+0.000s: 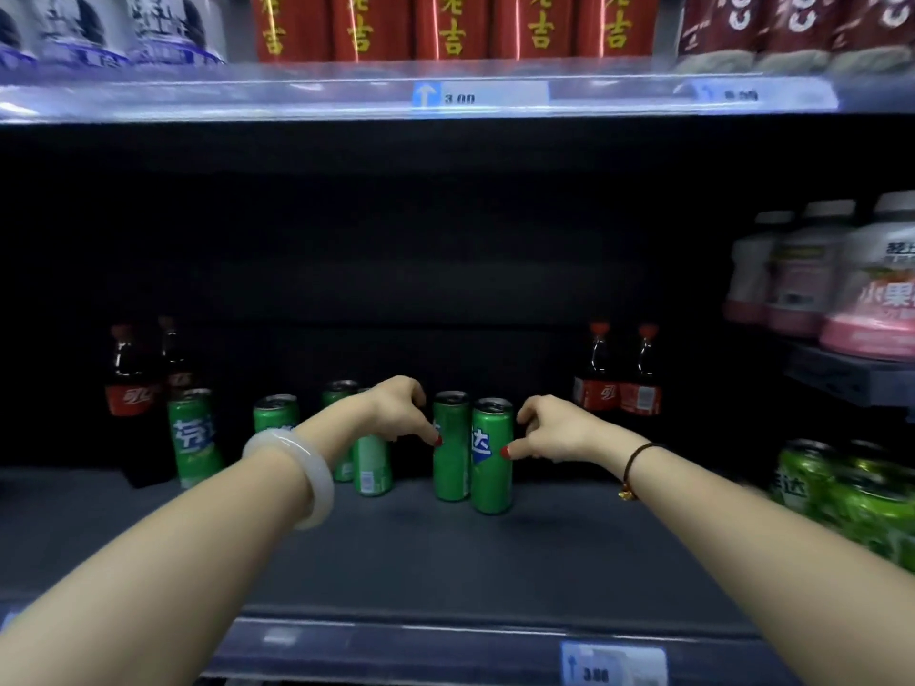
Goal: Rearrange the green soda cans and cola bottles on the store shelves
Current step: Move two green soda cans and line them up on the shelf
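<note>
Two green soda cans stand upright side by side near the middle of the dark shelf (445, 552): the left can (450, 445) sits slightly farther back, the right can (491, 455) a little nearer, and the two are touching or nearly so. The left hand (396, 408) curls its fingers over the left side of the left can, its red-nailed thumb pressed to the can's front. The right hand (549, 428) is half closed against the right side of the right can, its red-nailed thumb on the label. Whether either hand fully grips its can cannot be told.

To the left, behind the left forearm, stand more green cans (372, 462), with another (276, 413) farther left and one (193, 435) beside two cola bottles (131, 373) at the far left. Two more cola bottles (619, 378) stand far right, well apart from the held pair.

A pale bangle (297, 475) circles the left wrist, and a dark cord bracelet (636, 460) the right. At the right edge lie blurred green cans (851, 492) and, above them, pink-labelled white bottles (871, 284). The shelf above carries red cans (445, 27) with yellow characters, and a price tag (480, 95) sits on its front rail.
</note>
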Motion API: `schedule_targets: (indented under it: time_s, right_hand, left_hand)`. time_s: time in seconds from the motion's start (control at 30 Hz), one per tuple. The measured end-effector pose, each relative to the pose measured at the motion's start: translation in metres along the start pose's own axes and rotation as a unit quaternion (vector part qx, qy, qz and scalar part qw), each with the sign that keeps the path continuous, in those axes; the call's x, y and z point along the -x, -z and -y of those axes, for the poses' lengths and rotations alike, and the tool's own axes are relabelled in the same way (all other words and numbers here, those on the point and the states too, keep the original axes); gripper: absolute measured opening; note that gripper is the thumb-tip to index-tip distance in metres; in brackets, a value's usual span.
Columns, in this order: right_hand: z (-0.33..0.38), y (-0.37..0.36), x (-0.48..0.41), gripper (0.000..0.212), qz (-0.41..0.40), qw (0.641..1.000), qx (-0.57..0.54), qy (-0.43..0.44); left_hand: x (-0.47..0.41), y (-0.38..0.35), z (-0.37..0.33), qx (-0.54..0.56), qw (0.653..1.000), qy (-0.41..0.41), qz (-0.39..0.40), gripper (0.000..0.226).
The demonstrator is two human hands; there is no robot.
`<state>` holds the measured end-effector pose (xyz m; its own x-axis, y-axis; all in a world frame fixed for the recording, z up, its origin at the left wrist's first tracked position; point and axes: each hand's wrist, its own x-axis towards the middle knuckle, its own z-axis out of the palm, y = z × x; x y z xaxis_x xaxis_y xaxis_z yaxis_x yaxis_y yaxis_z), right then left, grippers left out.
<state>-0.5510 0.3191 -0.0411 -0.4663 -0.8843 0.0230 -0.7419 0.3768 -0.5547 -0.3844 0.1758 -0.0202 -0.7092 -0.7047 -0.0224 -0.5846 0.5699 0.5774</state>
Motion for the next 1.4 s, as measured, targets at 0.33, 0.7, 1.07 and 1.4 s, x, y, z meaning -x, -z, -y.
schedule_targets:
  time_s: [0.33, 0.7, 1.07, 1.4]
  right_hand:
    - [0.012, -0.002, -0.044, 0.073, -0.002, 0.999, 0.019, -0.045]
    - [0.009, -0.007, -0.064, 0.055, 0.026, 0.998, -0.014, -0.053]
    - [0.014, -0.008, -0.036, 0.057, 0.015, 0.996, -0.079, -0.046]
    - [0.048, -0.017, 0.001, 0.052, 0.054, 0.991, -0.120, 0.029]
  left_hand:
    - [-0.064, -0.002, 0.004, -0.024, 0.999, -0.023, 0.011, 0.091]
    - [-0.090, -0.024, 0.010, 0.076, 0.997, -0.016, 0.025, 0.062]
    - [-0.042, -0.011, 0.011, 0.119, 0.992, 0.004, 0.049, 0.061]
    - [0.034, 0.008, 0.026, 0.158, 0.987, 0.030, -0.016, 0.039]
